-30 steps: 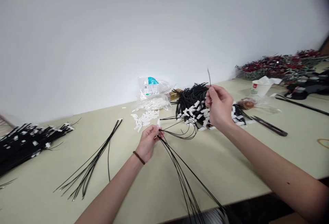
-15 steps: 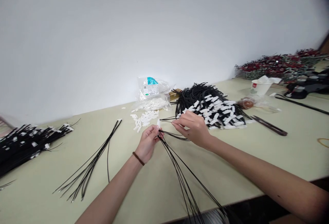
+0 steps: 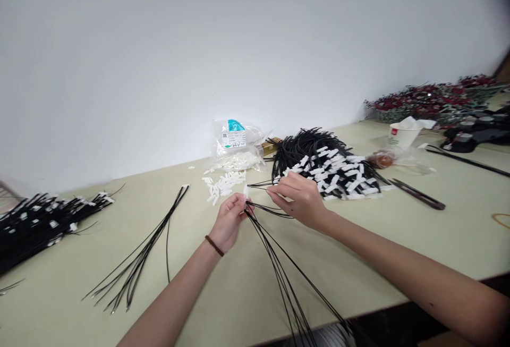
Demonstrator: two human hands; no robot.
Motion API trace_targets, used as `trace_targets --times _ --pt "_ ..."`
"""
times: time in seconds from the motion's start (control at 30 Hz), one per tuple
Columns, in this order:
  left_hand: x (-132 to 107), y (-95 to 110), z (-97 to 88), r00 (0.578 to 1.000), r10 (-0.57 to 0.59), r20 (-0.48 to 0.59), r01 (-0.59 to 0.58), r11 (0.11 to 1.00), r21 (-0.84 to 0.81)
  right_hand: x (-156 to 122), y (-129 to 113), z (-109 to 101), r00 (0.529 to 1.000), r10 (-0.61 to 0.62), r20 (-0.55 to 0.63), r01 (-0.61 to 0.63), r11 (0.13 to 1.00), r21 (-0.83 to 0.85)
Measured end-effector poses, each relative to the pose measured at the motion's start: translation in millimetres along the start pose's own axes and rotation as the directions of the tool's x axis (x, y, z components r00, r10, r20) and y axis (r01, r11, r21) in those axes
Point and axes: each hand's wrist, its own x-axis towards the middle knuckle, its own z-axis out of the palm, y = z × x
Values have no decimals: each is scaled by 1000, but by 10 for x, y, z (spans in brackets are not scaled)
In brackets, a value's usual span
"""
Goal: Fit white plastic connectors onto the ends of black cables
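Toward the left end of the bench [image 3: 223, 294], I note a pile of black cables [image 3: 35, 225] with white ends; nearer the middle lies a fanned bundle [image 3: 149, 246], beside my left forearm. My left hand [image 3: 230, 219], extended from the near edge, grasps a white connector [image 3: 246, 191] above mid-bench; thin black wires [image 3: 257, 225] run from there, several hanging over the near edge. Behind, toward the far edge, are loose white pieces [image 3: 227, 183] and a labelled plastic bag [image 3: 231, 140]. My right hand [image 3: 302, 202], knuckles up, pinches one wire between thumb and forefinger just right of the connector. It hides some wires and part of a white-ended cable heap [image 3: 306, 147]. Farther right: a dark pointed tool [image 3: 418, 194], a paper cup [image 3: 403, 135] and, along the far edge, red foliage [image 3: 430, 100].
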Motion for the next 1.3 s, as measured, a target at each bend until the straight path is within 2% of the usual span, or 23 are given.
trace_targets --times 0.47,0.7,0.97,1.2,1.3 --pt "6 -11 -19 1000 -4 20 4 1000 14 -1 -4 -27 994 -103 22 104 993 -48" --pt "-3 4 -19 999 -9 35 7 999 47 8 -3 -32 991 -134 -2 134 990 -40" --pt "-9 9 -44 997 4 74 -10 996 85 -1 18 -11 996 -87 4 87 996 11" --pt "-26 28 -17 995 -9 100 -8 986 164 36 -31 -28 996 -12 85 11 1000 9" --pt "-36 33 2 990 -17 139 -17 971 240 44 -66 -36 988 -18 150 7 997 73"
